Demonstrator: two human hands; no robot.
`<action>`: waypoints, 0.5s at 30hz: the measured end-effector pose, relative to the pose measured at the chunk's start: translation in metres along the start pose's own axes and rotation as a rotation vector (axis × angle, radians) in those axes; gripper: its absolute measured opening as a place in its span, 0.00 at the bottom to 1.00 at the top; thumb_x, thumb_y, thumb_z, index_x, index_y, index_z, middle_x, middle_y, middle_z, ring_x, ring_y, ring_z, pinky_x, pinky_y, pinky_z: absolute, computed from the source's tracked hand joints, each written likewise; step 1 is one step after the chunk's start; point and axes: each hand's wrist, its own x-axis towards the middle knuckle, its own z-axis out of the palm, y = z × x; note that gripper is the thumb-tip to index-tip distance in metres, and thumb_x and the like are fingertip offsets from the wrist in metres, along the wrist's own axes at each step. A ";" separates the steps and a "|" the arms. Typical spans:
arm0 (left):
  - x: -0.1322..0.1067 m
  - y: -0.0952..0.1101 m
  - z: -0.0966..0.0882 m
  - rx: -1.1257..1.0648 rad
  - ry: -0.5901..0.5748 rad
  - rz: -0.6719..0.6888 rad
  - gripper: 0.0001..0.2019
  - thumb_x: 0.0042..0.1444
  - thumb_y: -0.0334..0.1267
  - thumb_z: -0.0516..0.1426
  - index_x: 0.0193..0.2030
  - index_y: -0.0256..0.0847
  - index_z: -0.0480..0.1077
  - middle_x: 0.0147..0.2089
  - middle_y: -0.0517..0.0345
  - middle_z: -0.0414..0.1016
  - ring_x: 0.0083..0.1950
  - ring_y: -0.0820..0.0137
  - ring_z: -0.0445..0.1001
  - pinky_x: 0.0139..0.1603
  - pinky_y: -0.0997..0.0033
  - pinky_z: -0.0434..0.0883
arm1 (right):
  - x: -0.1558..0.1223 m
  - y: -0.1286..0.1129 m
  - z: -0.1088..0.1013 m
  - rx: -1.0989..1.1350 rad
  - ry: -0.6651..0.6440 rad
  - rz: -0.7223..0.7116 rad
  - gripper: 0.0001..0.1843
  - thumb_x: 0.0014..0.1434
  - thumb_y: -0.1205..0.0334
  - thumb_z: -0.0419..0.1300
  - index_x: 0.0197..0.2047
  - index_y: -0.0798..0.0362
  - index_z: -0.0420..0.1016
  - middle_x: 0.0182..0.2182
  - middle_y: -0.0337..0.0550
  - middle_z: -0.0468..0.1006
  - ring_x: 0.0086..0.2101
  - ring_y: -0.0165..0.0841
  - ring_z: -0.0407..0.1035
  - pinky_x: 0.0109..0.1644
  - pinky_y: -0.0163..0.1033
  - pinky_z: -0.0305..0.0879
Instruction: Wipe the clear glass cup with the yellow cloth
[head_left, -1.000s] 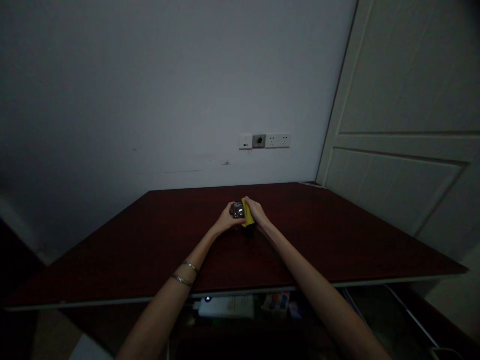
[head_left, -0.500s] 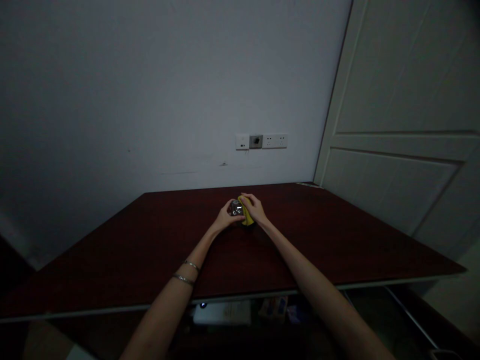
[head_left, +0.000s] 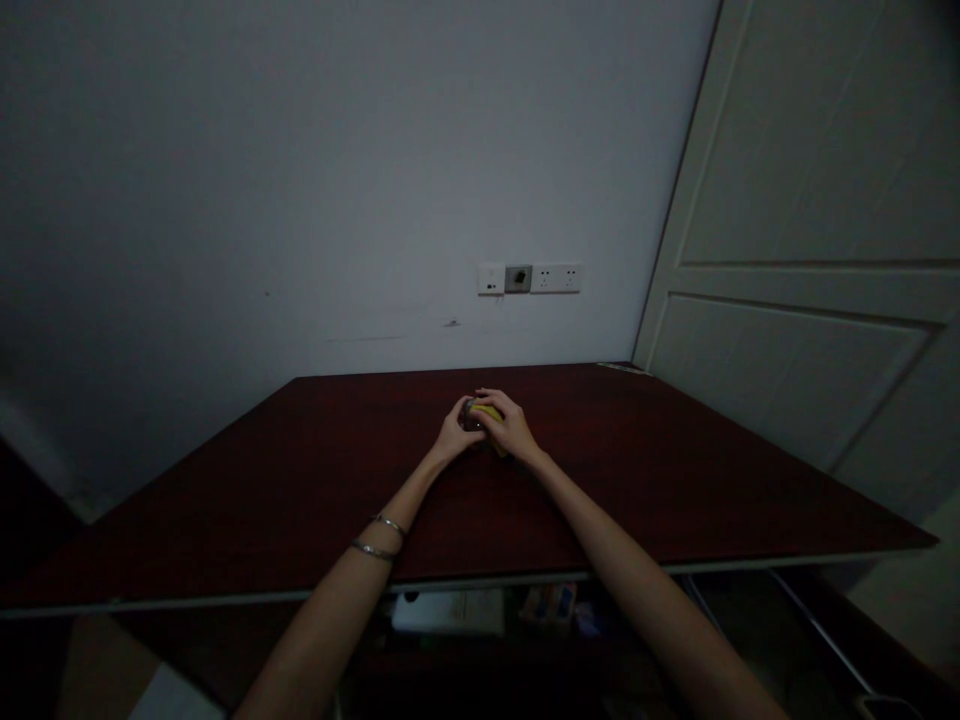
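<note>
A small glossy object point(head_left: 470, 419) is held between the two hands above or on the middle of a dark red-brown tabletop point(head_left: 285, 490); whether the tabletop is touched by it cannot be determined. Its left side is gripped by the left hand point(head_left: 452, 435), with the thumb set on the near side and the fingers curled around the far side. A yellow cloth point(head_left: 489, 411) is clasped in the closed fingers of the right hand point(head_left: 511, 430) and pressed against the object's right side, by which much of the object is covered. Two metal bangles point(head_left: 376, 550) are worn on the left forearm. A white double socket plate point(head_left: 556, 278) is mounted on the pale wall point(head_left: 225, 180) beyond. The right side is bounded by a panelled door point(head_left: 810, 210). Beneath the tabletop's front edge, a flat white item point(head_left: 450, 612) is seen in shadow.
</note>
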 end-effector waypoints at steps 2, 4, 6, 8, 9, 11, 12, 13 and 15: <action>-0.002 0.005 0.001 0.017 -0.003 -0.005 0.37 0.33 0.31 0.64 0.54 0.36 0.56 0.48 0.50 0.68 0.45 0.65 0.69 0.46 0.63 0.69 | 0.002 0.006 0.002 0.024 0.063 0.030 0.09 0.52 0.59 0.56 0.35 0.51 0.73 0.45 0.46 0.72 0.46 0.34 0.65 0.52 0.41 0.58; -0.003 0.008 0.003 0.043 0.009 0.022 0.38 0.31 0.31 0.65 0.53 0.35 0.56 0.49 0.49 0.67 0.48 0.64 0.68 0.49 0.62 0.66 | 0.004 0.013 0.002 0.054 0.148 0.092 0.09 0.51 0.58 0.56 0.34 0.53 0.73 0.43 0.47 0.73 0.44 0.35 0.67 0.51 0.41 0.59; -0.004 0.010 0.005 0.075 0.015 0.056 0.39 0.29 0.31 0.66 0.52 0.34 0.58 0.50 0.48 0.66 0.50 0.63 0.67 0.52 0.61 0.64 | 0.006 0.018 0.000 0.086 0.191 0.158 0.10 0.51 0.57 0.56 0.33 0.54 0.73 0.42 0.48 0.74 0.43 0.35 0.67 0.50 0.42 0.60; -0.005 0.010 0.007 0.082 0.007 0.074 0.40 0.28 0.32 0.67 0.52 0.34 0.58 0.50 0.47 0.66 0.50 0.63 0.66 0.53 0.61 0.62 | 0.007 0.020 -0.002 0.108 0.180 0.182 0.11 0.50 0.56 0.56 0.33 0.54 0.73 0.41 0.48 0.74 0.43 0.36 0.68 0.50 0.42 0.60; -0.005 0.009 0.007 0.075 -0.001 0.075 0.40 0.28 0.33 0.67 0.52 0.34 0.58 0.50 0.47 0.66 0.50 0.63 0.67 0.53 0.62 0.62 | 0.006 0.019 -0.004 0.110 0.168 0.171 0.11 0.51 0.56 0.56 0.33 0.54 0.73 0.42 0.47 0.74 0.43 0.36 0.68 0.50 0.42 0.60; -0.003 0.005 0.007 0.057 -0.004 0.075 0.40 0.29 0.33 0.67 0.53 0.34 0.57 0.50 0.47 0.66 0.49 0.64 0.67 0.52 0.63 0.63 | 0.004 0.012 -0.006 0.091 0.145 0.120 0.11 0.51 0.56 0.56 0.34 0.53 0.73 0.42 0.47 0.74 0.43 0.35 0.67 0.51 0.42 0.60; -0.003 0.003 0.006 0.051 0.001 0.078 0.40 0.29 0.33 0.67 0.53 0.34 0.57 0.50 0.47 0.66 0.49 0.64 0.67 0.52 0.63 0.64 | 0.003 0.008 -0.006 0.072 0.130 0.089 0.10 0.52 0.57 0.56 0.34 0.53 0.73 0.43 0.47 0.73 0.44 0.35 0.67 0.51 0.42 0.59; -0.002 0.001 0.005 0.048 0.008 0.083 0.40 0.30 0.34 0.67 0.53 0.34 0.57 0.49 0.47 0.66 0.48 0.64 0.68 0.51 0.63 0.64 | 0.001 0.003 -0.006 0.048 0.107 0.056 0.10 0.52 0.57 0.56 0.35 0.52 0.73 0.44 0.46 0.73 0.45 0.35 0.67 0.51 0.42 0.59; 0.001 -0.003 0.003 0.051 0.025 0.104 0.39 0.31 0.34 0.66 0.53 0.34 0.57 0.49 0.48 0.67 0.48 0.65 0.68 0.50 0.64 0.65 | -0.001 -0.006 -0.006 0.004 0.052 0.001 0.09 0.53 0.59 0.55 0.36 0.51 0.72 0.45 0.46 0.72 0.47 0.36 0.65 0.53 0.44 0.58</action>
